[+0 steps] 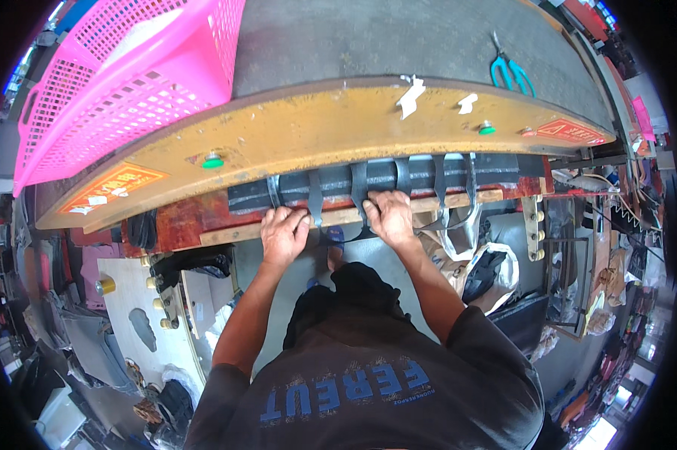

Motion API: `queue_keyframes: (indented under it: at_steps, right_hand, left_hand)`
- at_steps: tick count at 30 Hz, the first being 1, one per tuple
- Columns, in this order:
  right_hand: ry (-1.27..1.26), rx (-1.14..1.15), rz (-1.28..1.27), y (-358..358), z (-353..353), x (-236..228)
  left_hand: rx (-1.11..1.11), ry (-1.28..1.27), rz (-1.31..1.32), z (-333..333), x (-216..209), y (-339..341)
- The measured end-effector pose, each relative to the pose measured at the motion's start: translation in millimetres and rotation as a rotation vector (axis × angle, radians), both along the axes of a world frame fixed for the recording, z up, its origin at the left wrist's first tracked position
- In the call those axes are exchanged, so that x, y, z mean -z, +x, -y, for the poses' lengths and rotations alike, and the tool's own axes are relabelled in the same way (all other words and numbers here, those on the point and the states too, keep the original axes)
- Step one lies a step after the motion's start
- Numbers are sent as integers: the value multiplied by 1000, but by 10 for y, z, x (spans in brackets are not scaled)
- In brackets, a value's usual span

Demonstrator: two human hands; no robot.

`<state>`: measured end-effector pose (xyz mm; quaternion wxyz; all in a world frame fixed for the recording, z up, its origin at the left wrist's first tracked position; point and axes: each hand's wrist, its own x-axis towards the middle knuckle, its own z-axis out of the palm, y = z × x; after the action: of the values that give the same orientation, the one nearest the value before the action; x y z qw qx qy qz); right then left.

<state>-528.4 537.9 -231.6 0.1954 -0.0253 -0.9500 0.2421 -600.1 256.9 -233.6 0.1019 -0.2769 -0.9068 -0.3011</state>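
Note:
Several dark flat straps (359, 180) lie across a black padded bed under the yellow machine beam (323, 120), their ends hanging over the near wooden rail (241, 231). My left hand (284, 234) is at the rail with its fingers curled down, closed on the end of a dark strap. To its right my right hand (391, 217) is bent over the rail too, thumb and fingers closed at the end of another strap near the middle. The fingertips of both hands are partly hidden.
Pink perforated basket (128, 90) stands on the machine's grey top at left; teal-handled scissors (511, 73) lie there at right. Green buttons (212, 161) sit on the beam. A white bag (496, 277) with dark pieces stands below right. A pale board (139, 300) is at left.

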Motion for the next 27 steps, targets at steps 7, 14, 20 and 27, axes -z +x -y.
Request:
queue_keyframes:
  at_steps: [7, 14, 20, 27]
  right_hand:
    - [-8, 38, 93, 165, 39, 31]
    - [-123, 47, 642, 557, 139, -476]
    - [-83, 137, 158, 284, 304, -699]
    - [59, 9, 225, 284, 898, -334]
  left_hand:
    - [-7, 4, 37, 15, 38, 139]
    - [134, 79, 170, 306, -89, 673]
    - [-36, 42, 140, 736, -356, 1206]
    - [-65, 167, 327, 677, -274, 1552]
